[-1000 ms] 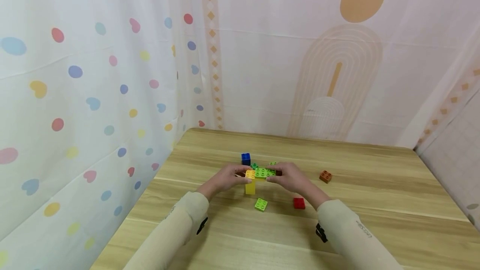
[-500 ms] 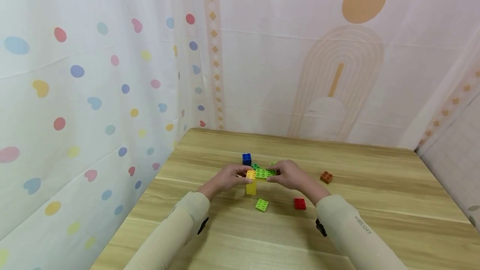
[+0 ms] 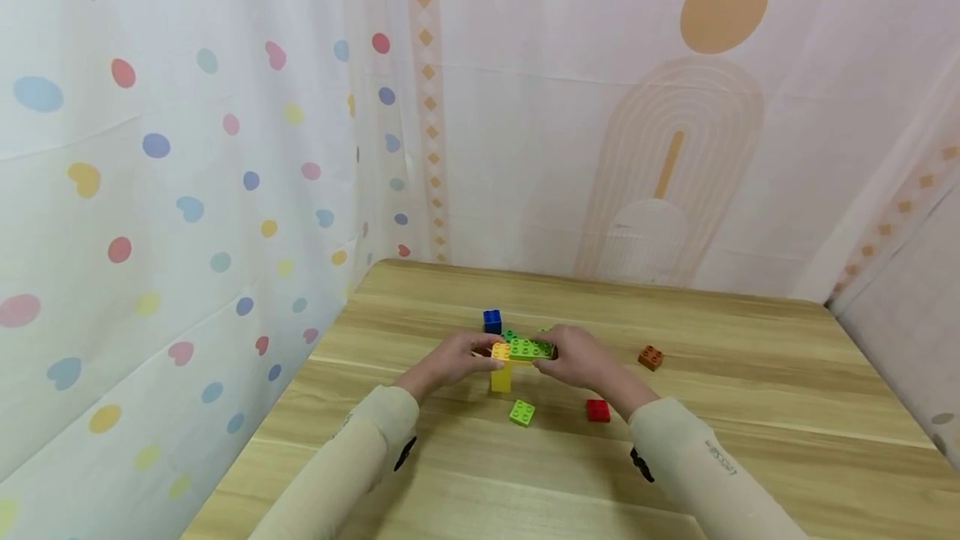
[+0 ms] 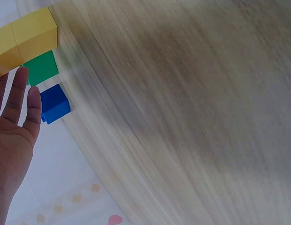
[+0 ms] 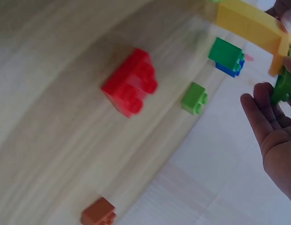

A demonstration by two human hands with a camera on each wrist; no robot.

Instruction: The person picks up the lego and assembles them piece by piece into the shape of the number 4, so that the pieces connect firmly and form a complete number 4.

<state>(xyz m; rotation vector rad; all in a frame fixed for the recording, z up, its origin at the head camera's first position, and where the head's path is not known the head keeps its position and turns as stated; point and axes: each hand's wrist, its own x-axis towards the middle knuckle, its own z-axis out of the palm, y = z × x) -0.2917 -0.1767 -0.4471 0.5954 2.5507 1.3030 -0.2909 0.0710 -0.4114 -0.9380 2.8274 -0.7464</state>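
Part of the building appears to be done: a yellow column (image 3: 501, 379) is standing upright on the counter (image 3: 495, 482), with an orange piece (image 5: 279, 56) running sideways from its top and a long green brick (image 3: 528, 349) lying along that piece; whether the brick is fully pressed down, the pictures aren't showing. Several pieces are still lying loose: a blue block (image 3: 492, 322) and a dark green block (image 5: 225, 54) behind, a light green block (image 5: 194, 98) near them, a lime block (image 3: 522, 412) and a red block (image 3: 597, 410) in front, and a brown block (image 3: 651, 357) well off to the right. The left hand's (image 3: 450, 357) fingers are pinching the column's top, narrowly parted; the right hand's (image 3: 581, 357) fingers are gripping the long green brick's far end, its outer fingers extending loosely.
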